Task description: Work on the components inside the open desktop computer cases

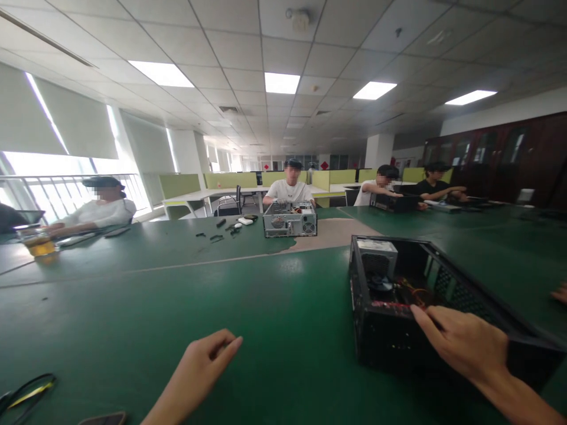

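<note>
A black open computer case [385, 336] lies on the green table [177, 307] at my right, with a power supply [377, 255] and red and orange wires inside. My right hand [460, 342] rests on the case's near upper edge, fingers curled over the rim and pointing left into the opening. My left hand [201, 363] hovers low over the bare table to the left of the case, fingers loosely bent together with nothing in them.
A grey computer case [290, 219] stands further back in front of a seated person [289, 189]. Small dark parts [217, 236] lie left of it. Other people sit at left [100, 209] and far right [385, 186]. A cup of yellow drink [39, 243] stands at left. Cables [26, 392] lie near me.
</note>
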`<move>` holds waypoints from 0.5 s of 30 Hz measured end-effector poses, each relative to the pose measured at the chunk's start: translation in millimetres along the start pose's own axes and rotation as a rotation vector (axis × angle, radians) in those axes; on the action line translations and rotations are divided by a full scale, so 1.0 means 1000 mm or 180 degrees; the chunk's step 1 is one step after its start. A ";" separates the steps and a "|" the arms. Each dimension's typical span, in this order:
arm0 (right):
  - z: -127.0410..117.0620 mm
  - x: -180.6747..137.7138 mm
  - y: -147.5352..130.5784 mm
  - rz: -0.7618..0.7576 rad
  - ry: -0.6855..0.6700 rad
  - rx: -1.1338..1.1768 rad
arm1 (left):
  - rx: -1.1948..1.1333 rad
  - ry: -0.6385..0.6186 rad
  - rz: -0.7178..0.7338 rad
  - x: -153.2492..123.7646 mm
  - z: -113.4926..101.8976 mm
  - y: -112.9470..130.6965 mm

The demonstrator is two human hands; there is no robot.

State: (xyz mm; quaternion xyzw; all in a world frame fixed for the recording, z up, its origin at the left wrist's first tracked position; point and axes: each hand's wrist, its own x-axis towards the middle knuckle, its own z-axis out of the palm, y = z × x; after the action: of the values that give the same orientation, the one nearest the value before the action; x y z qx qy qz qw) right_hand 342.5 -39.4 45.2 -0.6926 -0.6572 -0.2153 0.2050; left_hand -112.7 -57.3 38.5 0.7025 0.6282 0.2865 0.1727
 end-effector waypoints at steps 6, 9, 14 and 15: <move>-0.033 -0.053 0.002 -0.1973 0.0734 0.1027 | 0.0056 0.0306 0.1005 0.080 0.020 0.073; -0.038 -0.061 0.018 -0.2382 0.0634 0.1385 | 0.0253 0.0302 0.0809 0.127 0.029 0.089; -0.013 -0.094 0.056 0.0307 0.0349 0.0938 | 0.1222 -0.0732 0.0746 0.138 0.019 0.103; -0.010 -0.099 0.063 0.0587 0.0012 0.0919 | 0.1327 -0.0738 0.0754 0.129 0.015 0.104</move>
State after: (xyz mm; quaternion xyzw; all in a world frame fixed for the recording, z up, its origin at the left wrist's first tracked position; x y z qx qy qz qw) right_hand 400.4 -129.2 -2.8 -0.7129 -0.6146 -0.1002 0.3225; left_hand -15.9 55.2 113.4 0.8196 0.5631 0.0868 0.0603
